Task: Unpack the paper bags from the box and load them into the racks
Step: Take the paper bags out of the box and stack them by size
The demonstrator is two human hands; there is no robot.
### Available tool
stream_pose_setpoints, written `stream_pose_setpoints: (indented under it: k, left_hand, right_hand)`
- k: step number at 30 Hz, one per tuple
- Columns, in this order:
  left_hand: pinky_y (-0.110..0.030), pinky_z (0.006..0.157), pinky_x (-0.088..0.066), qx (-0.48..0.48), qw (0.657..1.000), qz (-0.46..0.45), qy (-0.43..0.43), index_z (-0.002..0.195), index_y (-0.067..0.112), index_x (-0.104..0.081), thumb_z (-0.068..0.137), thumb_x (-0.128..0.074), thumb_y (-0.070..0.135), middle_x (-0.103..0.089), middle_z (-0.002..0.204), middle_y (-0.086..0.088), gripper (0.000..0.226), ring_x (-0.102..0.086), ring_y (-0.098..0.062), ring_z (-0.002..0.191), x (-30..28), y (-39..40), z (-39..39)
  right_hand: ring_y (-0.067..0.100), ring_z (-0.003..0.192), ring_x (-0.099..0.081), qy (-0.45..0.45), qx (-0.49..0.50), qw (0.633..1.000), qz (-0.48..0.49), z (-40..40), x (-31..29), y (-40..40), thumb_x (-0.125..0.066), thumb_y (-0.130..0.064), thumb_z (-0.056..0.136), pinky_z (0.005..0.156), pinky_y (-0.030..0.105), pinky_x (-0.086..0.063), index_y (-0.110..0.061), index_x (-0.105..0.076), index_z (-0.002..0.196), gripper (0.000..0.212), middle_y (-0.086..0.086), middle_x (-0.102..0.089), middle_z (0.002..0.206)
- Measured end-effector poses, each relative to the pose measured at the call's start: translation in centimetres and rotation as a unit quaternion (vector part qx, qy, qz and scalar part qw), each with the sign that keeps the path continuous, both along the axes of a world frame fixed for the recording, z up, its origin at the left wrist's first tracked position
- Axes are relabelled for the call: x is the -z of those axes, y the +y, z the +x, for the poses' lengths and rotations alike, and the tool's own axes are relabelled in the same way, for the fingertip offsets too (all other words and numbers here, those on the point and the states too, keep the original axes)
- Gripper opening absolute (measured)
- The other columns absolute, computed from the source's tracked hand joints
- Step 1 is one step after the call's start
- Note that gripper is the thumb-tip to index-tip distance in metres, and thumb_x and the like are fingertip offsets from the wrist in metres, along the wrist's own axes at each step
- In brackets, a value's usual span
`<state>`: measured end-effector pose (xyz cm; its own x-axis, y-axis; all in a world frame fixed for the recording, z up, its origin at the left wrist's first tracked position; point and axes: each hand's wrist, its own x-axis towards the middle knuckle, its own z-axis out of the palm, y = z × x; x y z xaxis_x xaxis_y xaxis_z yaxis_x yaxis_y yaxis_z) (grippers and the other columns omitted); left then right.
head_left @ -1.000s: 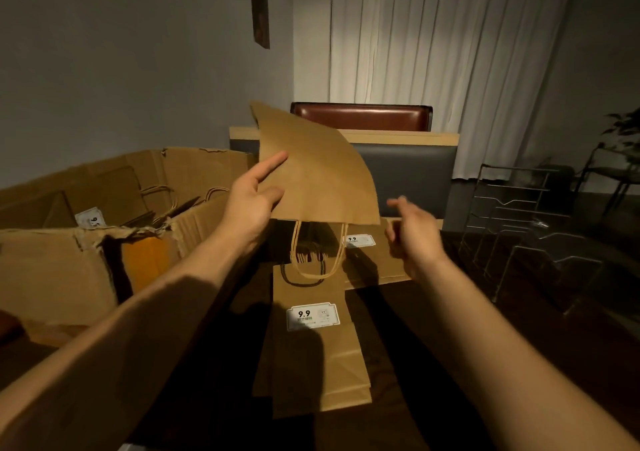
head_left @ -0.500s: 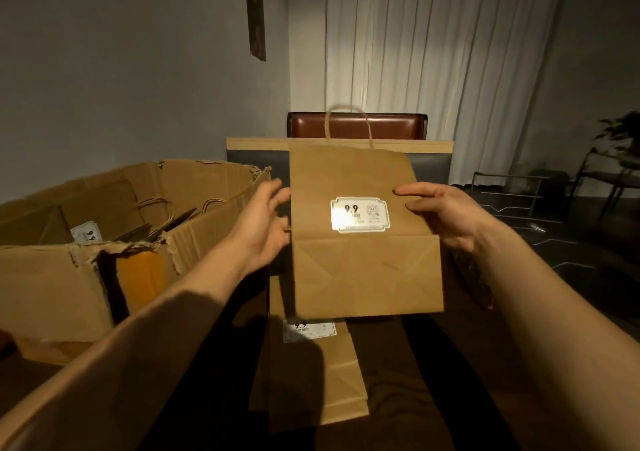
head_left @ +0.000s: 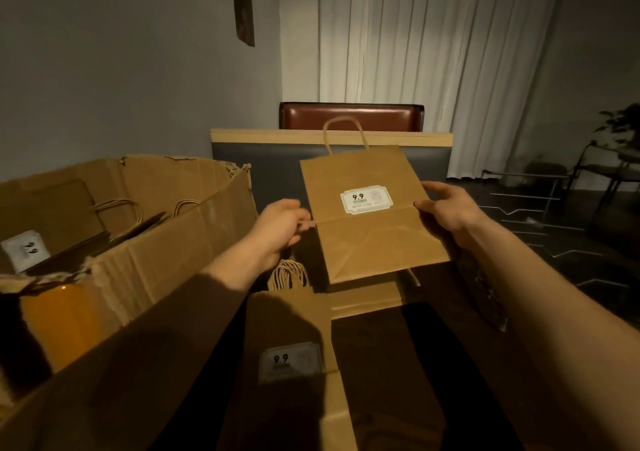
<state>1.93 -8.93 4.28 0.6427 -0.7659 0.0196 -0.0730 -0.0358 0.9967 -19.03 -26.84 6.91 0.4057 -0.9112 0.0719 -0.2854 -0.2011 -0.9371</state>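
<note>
I hold a flat brown paper bag (head_left: 367, 229) upright in the air, its handle up and its white 9.9 label facing me. My left hand (head_left: 277, 230) pinches its left edge at the fold. My right hand (head_left: 446, 210) grips its right edge. Below it, another folded bag (head_left: 304, 374) with the same label lies flat on the dark table, and one more bag (head_left: 363, 298) lies beyond that. The torn cardboard box (head_left: 145, 249) at the left still holds several bags. The wire racks (head_left: 540, 215) stand at the right, dim and hard to make out.
A dark board with a wooden top edge (head_left: 332, 139) stands behind the bags, with a red-brown chair back (head_left: 349, 116) beyond it. White curtains hang at the back. A plant and dark chairs (head_left: 616, 159) sit at the far right.
The bag was flipped from handle-down in my left hand alone to upright with the label facing me. Both hands now hold its edges, and it has shifted a little to the right.
</note>
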Motion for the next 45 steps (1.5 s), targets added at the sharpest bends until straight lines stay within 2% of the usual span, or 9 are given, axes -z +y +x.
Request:
stream_pose_setpoints:
  k: [5,12,16,21,25,28,32,38,45]
  left_hand:
    - [-0.032,0.093,-0.044,0.013,0.956,0.221,-0.193,0.120,0.009,-0.066,0.100,-0.051,0.012,-0.064,0.119,-0.007,0.025,-0.058,-0.023,0.113,4.0,-0.8,3.7]
    - [-0.029,0.076,-0.046,0.030,0.890,0.337,-0.305,0.102,0.015,-0.067,0.097,-0.055,0.020,-0.065,0.100,-0.001,0.014,-0.060,-0.014,0.089,5.3,-4.4,6.6]
    - [-0.029,0.068,-0.049,0.062,0.891,0.372,-0.253,0.087,0.015,-0.064,0.096,-0.056,0.023,-0.063,0.088,-0.004,0.014,-0.061,-0.017,0.081,5.1,-7.9,7.0]
    - [-0.026,0.060,-0.057,0.055,0.905,0.419,-0.052,0.118,0.009,-0.057,0.098,-0.055,0.023,-0.060,0.111,-0.012,0.024,-0.064,-0.022,0.089,5.9,-12.5,9.1]
    - [-0.033,0.050,-0.046,0.007,0.901,0.433,0.002,0.123,0.007,-0.059,0.092,-0.064,0.037,-0.063,0.090,-0.007,0.043,-0.059,-0.016,0.070,7.3,-14.4,10.4]
    - [-0.030,0.044,-0.051,0.042,0.925,0.370,0.079,0.121,0.010,-0.057,0.091,-0.067,0.025,-0.064,0.085,-0.008,0.035,-0.062,-0.018,0.059,7.5,-15.3,8.8]
    - [-0.043,0.080,-0.057,0.068,0.943,0.279,0.166,0.107,0.000,-0.052,0.098,-0.055,0.004,-0.065,0.091,-0.020,0.011,-0.066,-0.032,0.078,7.2,-16.6,5.9]
    - [-0.039,0.062,-0.056,0.043,0.992,0.048,0.112,0.119,0.007,-0.058,0.093,-0.056,-0.009,-0.068,0.104,-0.015,0.030,-0.068,-0.026,0.085,5.5,-17.4,2.2]
    - [-0.034,0.088,-0.057,0.081,0.985,-0.152,0.029,0.122,0.026,-0.053,0.093,-0.064,0.006,-0.069,0.117,-0.001,0.036,-0.068,-0.015,0.107,3.3,-12.8,-0.6]
  right_hand:
    - [0.028,0.097,-0.066,0.118,0.007,0.993,0.019,5.0,6.1,-4.8,-0.060,-0.010,0.098,0.081,0.042,-0.058,-0.011,-0.052,0.141,0.044,0.015,-0.066,0.117]
    - [0.024,0.097,-0.064,0.291,-0.032,0.954,0.056,8.1,11.7,-7.4,-0.074,-0.017,0.086,0.097,0.041,-0.052,-0.010,-0.068,0.108,0.024,0.009,-0.067,0.103]
    - [0.028,0.102,-0.064,0.287,-0.026,0.953,0.097,8.6,11.0,-7.1,-0.076,-0.015,0.084,0.098,0.044,-0.052,-0.010,-0.064,0.104,0.024,0.013,-0.065,0.105]
    - [0.029,0.104,-0.064,0.278,-0.003,0.956,0.090,8.6,11.6,-7.5,-0.075,-0.011,0.085,0.096,0.040,-0.052,-0.005,-0.064,0.102,0.021,0.013,-0.065,0.101]
    - [0.027,0.092,-0.065,0.225,0.025,0.969,0.101,8.1,12.6,-7.9,-0.075,-0.009,0.084,0.080,0.036,-0.055,-0.010,-0.061,0.085,0.014,0.013,-0.065,0.092]
    - [0.026,0.091,-0.065,0.205,0.034,0.974,0.089,7.7,13.1,-8.4,-0.073,-0.010,0.085,0.083,0.039,-0.057,-0.010,-0.063,0.092,0.013,0.011,-0.066,0.095]
    - [0.027,0.091,-0.065,0.161,0.058,0.980,0.098,6.3,13.9,-9.4,-0.069,-0.008,0.087,0.085,0.042,-0.057,-0.009,-0.062,0.101,0.015,0.011,-0.065,0.098]
    - [0.035,0.123,-0.053,0.034,0.068,0.990,0.115,3.4,12.9,-9.7,-0.083,-0.034,0.073,0.102,0.046,-0.048,-0.014,-0.031,0.149,0.093,0.013,-0.044,0.144]
    - [0.001,0.098,-0.060,-0.151,0.054,0.985,-0.067,0.1,9.2,-5.9,-0.087,-0.019,0.073,0.080,0.012,-0.049,-0.021,-0.046,0.128,0.068,-0.010,-0.060,0.114]
